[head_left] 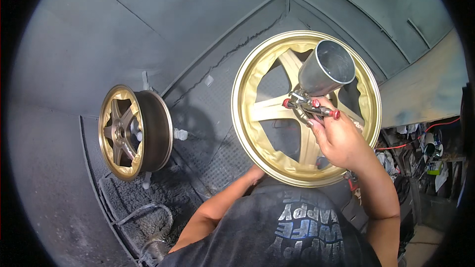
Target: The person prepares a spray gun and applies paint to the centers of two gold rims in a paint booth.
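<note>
My right hand (341, 141) is closed around a paint spray gun (309, 106) with red knobs. On top of the gun sits an open, tilted metal cup (314, 71). Just beyond it is a gold five-spoke wheel rim (267, 109), its spokes facing me and its inner edge lined with crinkled masking. The gun and hand cover part of its right side. My left hand (256, 173) is at the lower left edge of this rim, with its fingers hidden behind it, so whether it grips the rim does not show.
A second wheel rim (157, 128), gold-edged with a dark barrel, stands to the left on a wrapped support (180, 134). Below it lies a grey shaggy mat (173, 193) with a hose across it. Grey walls enclose the space. Clutter and a red hose (435, 124) are at right.
</note>
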The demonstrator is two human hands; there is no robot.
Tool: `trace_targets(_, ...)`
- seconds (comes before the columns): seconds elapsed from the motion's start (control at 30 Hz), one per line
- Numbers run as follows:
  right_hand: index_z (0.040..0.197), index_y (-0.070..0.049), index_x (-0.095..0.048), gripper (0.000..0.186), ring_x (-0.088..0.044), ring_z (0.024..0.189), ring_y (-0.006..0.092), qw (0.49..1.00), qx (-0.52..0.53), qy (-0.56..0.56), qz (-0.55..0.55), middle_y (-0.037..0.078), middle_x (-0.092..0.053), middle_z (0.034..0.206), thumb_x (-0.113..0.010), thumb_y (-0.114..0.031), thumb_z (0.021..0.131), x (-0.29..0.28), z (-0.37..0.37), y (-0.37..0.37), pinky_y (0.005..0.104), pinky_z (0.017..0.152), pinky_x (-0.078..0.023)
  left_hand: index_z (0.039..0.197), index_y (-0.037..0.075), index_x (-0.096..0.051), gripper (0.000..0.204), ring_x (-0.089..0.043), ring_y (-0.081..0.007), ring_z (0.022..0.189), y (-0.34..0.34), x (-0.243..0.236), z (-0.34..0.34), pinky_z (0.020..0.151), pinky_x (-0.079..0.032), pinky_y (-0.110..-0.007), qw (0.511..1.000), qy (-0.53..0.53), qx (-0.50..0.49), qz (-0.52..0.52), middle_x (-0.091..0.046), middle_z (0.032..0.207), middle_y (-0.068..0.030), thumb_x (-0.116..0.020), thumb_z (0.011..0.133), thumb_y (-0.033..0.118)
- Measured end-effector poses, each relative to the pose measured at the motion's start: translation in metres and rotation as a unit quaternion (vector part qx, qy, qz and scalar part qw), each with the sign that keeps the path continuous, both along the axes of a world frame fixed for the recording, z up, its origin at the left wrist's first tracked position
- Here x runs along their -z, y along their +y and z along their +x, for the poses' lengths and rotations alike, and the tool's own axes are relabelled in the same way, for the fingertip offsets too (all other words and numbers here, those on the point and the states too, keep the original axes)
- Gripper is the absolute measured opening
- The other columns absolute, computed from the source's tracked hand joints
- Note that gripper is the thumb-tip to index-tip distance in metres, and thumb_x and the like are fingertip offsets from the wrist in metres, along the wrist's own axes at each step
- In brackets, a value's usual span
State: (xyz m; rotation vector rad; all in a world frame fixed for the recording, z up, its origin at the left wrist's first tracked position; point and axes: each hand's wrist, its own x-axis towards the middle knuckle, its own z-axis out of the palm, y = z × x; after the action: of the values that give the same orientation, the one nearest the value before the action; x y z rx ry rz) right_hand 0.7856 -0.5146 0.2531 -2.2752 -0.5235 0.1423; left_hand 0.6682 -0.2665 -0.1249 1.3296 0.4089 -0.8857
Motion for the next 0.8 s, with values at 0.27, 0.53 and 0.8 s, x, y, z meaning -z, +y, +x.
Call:
trace_targets(0.27,0.117,0.008,-0.057,0.024,-0.061,0.100,0.0437,0.997,0.042,-0.052,0.026,0.022,-0.057,0.124,-0.053,-0.002,0.095,0.002,-0.012,-0.009,0.0485,0.085,-0.049,0.128,0.001,-0.062,0.035,-0.066,-0.0228,0.104,0.028,0.007,0.057,0.092,-0.052,-0.036,0.984,-0.007,-0.176,0.033,-0.069,0.119,-0.0135,-0.056,0.101,0.022)
trace_targets(0.53,0.108,0.011,-0.058,0.018,-0.061,0.094,0.0441,0.991,-0.067,0.118,-0.003,0.025,-0.058,0.119,-0.054,-0.002,0.096,-0.012,-0.027,-0.006,0.0468,0.084,-0.048,0.127,0.002,-0.058,0.031,-0.066,-0.0207,0.096,0.026,-0.004,0.092,0.087,-0.054,-0.036,0.952,-0.083,-0.292,-0.037,-0.070,0.109,-0.0102,-0.048,0.103,0.020)
trace_targets(0.8,0.108,0.011,-0.057,0.018,-0.060,0.094,0.0459,0.998,-0.054,-0.009,-0.027,0.026,-0.057,0.116,-0.054,-0.002,0.095,-0.011,-0.002,0.010,0.0479,0.082,-0.049,0.124,0.003,-0.062,0.028,-0.067,-0.0172,0.088,-0.018,-0.024,0.006,0.078,-0.055,-0.031,0.994,-0.029,-0.109,-0.003,-0.071,0.105,-0.0087,-0.050,0.103,0.017)
